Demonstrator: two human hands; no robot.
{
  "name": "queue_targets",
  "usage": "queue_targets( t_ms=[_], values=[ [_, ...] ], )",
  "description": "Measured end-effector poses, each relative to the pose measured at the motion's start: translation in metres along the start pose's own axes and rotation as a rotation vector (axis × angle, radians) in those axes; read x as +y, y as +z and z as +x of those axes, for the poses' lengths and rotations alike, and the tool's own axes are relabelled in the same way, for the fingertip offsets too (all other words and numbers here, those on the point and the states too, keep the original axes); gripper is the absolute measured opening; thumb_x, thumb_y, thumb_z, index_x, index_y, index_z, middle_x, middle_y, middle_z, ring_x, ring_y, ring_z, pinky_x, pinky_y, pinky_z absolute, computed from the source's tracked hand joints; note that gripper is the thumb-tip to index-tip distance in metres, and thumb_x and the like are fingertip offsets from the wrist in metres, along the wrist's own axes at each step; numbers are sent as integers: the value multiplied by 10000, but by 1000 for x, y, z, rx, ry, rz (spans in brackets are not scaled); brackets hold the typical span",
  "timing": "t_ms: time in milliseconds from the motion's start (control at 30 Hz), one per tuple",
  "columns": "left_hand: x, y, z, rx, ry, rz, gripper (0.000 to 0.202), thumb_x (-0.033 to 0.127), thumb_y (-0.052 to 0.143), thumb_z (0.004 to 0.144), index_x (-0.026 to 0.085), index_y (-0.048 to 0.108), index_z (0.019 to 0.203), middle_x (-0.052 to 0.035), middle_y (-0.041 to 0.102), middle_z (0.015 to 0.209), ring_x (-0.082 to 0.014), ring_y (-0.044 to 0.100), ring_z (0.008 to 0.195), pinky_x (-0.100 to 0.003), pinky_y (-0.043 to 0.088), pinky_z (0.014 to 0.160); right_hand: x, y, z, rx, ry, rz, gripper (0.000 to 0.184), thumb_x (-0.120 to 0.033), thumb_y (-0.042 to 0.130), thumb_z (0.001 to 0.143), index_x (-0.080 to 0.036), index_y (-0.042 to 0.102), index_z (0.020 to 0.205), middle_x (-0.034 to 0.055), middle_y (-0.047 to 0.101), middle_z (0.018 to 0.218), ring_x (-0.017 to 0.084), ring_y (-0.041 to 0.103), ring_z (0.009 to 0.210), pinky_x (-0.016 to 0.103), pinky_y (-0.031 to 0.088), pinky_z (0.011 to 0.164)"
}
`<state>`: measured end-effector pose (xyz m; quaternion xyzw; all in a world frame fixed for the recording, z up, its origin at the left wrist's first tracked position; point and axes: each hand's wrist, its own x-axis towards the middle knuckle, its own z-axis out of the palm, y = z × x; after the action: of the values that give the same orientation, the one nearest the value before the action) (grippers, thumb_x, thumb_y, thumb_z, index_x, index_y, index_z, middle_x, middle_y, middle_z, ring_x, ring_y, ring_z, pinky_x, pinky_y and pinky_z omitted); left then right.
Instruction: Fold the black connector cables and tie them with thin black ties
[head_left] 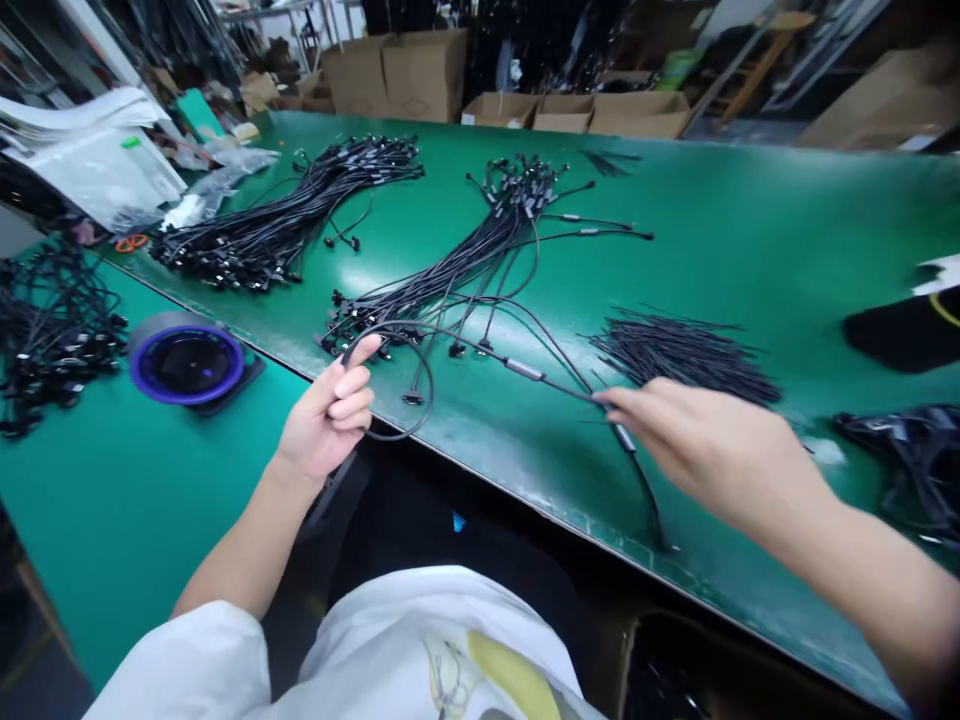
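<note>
My left hand (330, 412) holds a loop of a thin black cable (420, 385) between curled fingers, just off the near edge of the green table (750, 230). My right hand (694, 440) pinches the same cable farther along, near a small grey inline piece (523, 369), and the cable's tail hangs over the table edge. Right behind the hands lies a fanned bundle of black cables (480, 250) with connectors. A pile of short black ties (682, 355) lies next to my right hand.
A second bundle of black cables (285, 215) lies at the back left. A roll of tape (186, 362) sits on a lower green table at left, beside more cables (52, 335). Cardboard boxes (424, 70) line the far edge. Dark items rest at the right edge.
</note>
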<state>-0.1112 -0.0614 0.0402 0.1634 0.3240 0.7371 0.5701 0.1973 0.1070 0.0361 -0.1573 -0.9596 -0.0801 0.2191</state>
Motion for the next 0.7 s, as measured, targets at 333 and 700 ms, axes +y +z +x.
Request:
queue_targets(
  t_ms=[333,700],
  values=[
    [-74,22,-7,-509,17,971,302,410,474,963,161,640,925,-66,689,857,-180,641,838,-315,482,839,-66,-4,36,-18,155,623,197,-318,500,962,-182,623,889,17,637,774,109,560,661,230,392,623],
    [-105,30,2,-154,-256,219,393,524,524,915,151,603,821,-13,576,737,-149,591,784,-342,453,914,-89,52,42,223,1051,1760,383,-505,705,773,-173,522,716,-82,352,558,23,210,430,159,184,378]
  ],
)
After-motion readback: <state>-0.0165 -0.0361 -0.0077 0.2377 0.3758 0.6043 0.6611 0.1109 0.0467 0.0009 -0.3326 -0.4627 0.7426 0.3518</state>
